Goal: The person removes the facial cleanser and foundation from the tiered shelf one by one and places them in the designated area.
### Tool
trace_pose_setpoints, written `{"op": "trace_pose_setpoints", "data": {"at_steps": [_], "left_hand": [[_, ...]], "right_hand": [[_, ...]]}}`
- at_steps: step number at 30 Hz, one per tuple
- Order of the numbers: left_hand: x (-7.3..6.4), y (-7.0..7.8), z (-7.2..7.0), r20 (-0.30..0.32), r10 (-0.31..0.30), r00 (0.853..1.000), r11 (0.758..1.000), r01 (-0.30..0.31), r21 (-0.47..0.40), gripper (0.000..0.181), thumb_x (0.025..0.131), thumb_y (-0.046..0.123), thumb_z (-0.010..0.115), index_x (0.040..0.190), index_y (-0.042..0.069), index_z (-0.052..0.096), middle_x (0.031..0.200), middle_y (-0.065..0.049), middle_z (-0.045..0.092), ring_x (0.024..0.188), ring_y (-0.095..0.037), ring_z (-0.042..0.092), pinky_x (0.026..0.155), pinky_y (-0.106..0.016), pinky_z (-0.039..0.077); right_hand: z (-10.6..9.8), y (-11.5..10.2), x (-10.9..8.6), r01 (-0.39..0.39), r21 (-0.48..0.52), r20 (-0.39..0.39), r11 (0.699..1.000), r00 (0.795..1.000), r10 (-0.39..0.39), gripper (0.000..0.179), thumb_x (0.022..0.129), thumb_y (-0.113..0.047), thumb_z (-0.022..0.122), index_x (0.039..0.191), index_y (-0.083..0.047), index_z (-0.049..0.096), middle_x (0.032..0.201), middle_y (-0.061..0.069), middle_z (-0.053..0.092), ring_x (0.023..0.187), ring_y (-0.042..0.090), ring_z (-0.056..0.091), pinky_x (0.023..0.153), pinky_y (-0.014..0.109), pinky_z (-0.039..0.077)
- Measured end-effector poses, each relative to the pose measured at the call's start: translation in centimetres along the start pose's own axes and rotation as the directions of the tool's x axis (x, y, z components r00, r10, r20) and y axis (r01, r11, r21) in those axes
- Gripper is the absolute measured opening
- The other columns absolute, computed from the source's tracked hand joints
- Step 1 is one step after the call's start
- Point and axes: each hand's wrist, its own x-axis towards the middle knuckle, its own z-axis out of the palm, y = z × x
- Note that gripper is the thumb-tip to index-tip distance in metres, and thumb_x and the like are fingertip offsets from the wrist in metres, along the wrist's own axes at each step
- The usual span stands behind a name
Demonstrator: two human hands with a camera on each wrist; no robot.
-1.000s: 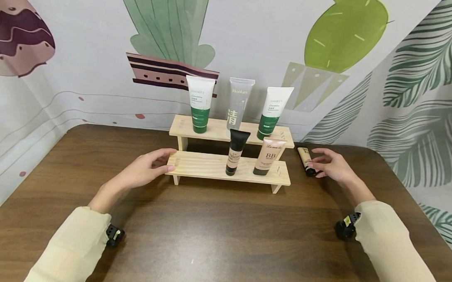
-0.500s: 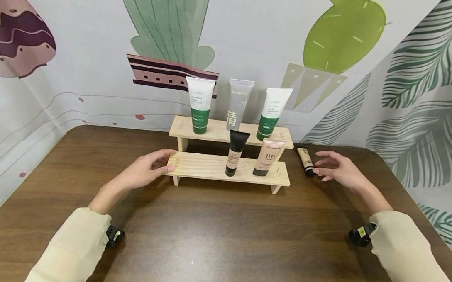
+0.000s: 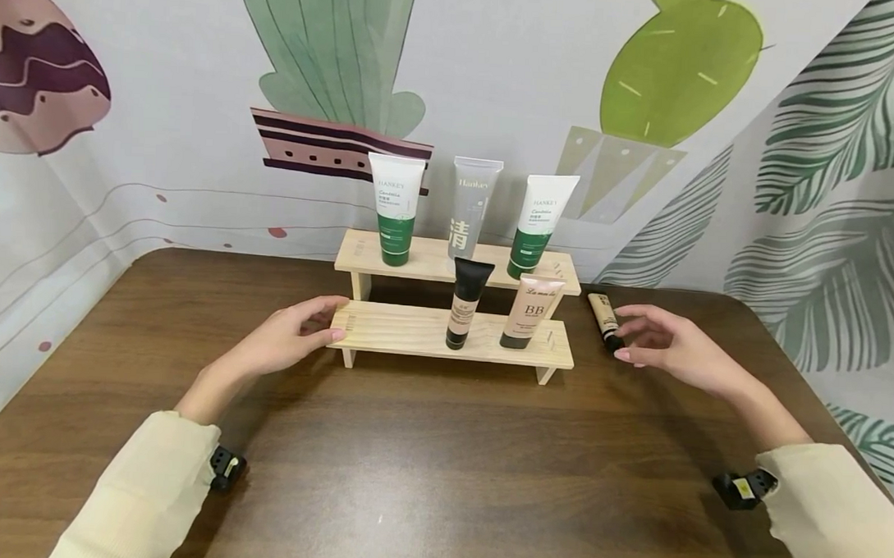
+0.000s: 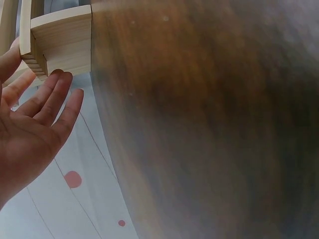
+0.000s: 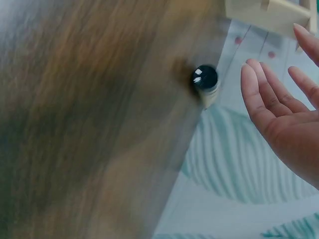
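Observation:
A two-step wooden display stand point(image 3: 386, 328) stands near the back of the table. My left hand point(image 3: 288, 333) grips the left end of its lower board, thumb at the front and fingers at the back; in the left wrist view, the other fingers point(image 4: 62, 97) reach loosely beside the stand's leg. To the right of the stand a beige tube with a black cap point(image 3: 603, 314) lies on the table, cap toward me. Beside that cap is my right hand point(image 3: 662, 344), fingers loosely bent and holding nothing. In the right wrist view the tube's black cap point(image 5: 204, 77) shows apart from the fingers.
On the upper board stand two white-and-green tubes point(image 3: 396, 211) point(image 3: 541, 225) and a grey translucent tube point(image 3: 473, 206). A black-capped slim tube point(image 3: 464, 308) and a pink BB tube point(image 3: 529, 313) stand on the lower board. Behind the brown table point(image 3: 440, 476) hangs a cactus-print cloth point(image 3: 200, 139).
My right hand has drawn away from the lying tube, its wrist swinging to the right and toward me. The tube has shifted very little. My left hand stays at the stand.

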Motion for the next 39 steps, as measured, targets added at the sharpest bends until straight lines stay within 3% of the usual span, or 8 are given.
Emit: {"op": "trace_pose_setpoints", "data": {"at_steps": [7, 19, 27, 34, 39], "left_hand": [[0.1, -0.1, 0.1, -0.006, -0.002, 1.000, 1.000, 0.002, 0.012, 0.044, 0.091, 0.014, 0.058, 0.130, -0.002, 0.045, 0.112, -0.016, 0.056, 0.102, -0.028, 0.052, 0.086, -0.042, 0.043], [0.0, 0.1, 0.0, -0.003, -0.004, 1.000, 1.000, 0.004, 0.014, 0.044, 0.091, 0.013, 0.058, 0.130, -0.003, 0.044, 0.113, -0.018, 0.055, 0.103, -0.030, 0.052, 0.086, -0.043, 0.043], [0.0, 0.1, 0.0, -0.003, -0.004, 1.000, 1.000, 0.004, 0.018, 0.044, 0.090, 0.012, 0.058, 0.129, -0.003, 0.044, 0.113, -0.018, 0.055, 0.103, -0.031, 0.052, 0.087, -0.044, 0.042], [0.1, 0.0, 0.0, -0.004, 0.000, 1.000, 1.000, 0.000, 0.013, 0.044, 0.090, 0.013, 0.058, 0.129, -0.003, 0.045, 0.112, -0.018, 0.056, 0.102, -0.030, 0.052, 0.086, -0.043, 0.042], [0.1, 0.0, -0.1, 0.000, -0.002, 1.000, 1.000, 0.002, 0.018, 0.044, 0.091, 0.014, 0.058, 0.129, -0.002, 0.045, 0.113, -0.018, 0.056, 0.102, -0.030, 0.052, 0.086, -0.044, 0.042]], "right_hand": [[0.8, -2.4, -0.1, 0.127, -0.005, 0.030, 0.992, 0.992, -0.126, 0.051, 0.080, -0.006, 0.069, 0.126, -0.002, 0.047, 0.103, 0.009, 0.061, 0.085, 0.017, 0.062, 0.070, 0.023, 0.050], [3.3, -6.2, 0.4, 0.250, 0.075, 0.090, 0.965, 0.962, -0.257, 0.048, 0.078, 0.000, 0.070, 0.122, 0.000, 0.051, 0.102, 0.018, 0.058, 0.087, 0.021, 0.060, 0.070, 0.027, 0.050], [5.4, -8.1, 0.8, 0.252, 0.136, 0.138, 0.958, 0.953, -0.270, 0.047, 0.078, -0.003, 0.071, 0.121, 0.002, 0.051, 0.108, 0.018, 0.058, 0.096, 0.027, 0.058, 0.076, 0.031, 0.050], [7.5, -9.2, 1.4, 0.182, 0.142, 0.147, 0.973, 0.968, -0.202, 0.045, 0.079, -0.010, 0.071, 0.120, -0.003, 0.053, 0.113, 0.015, 0.058, 0.098, 0.026, 0.059, 0.082, 0.036, 0.048], [9.0, -9.6, 2.0, 0.182, 0.184, 0.124, 0.966, 0.971, -0.206, 0.045, 0.079, -0.006, 0.071, 0.118, 0.002, 0.053, 0.113, 0.018, 0.057, 0.102, 0.031, 0.058, 0.084, 0.035, 0.047]]}}
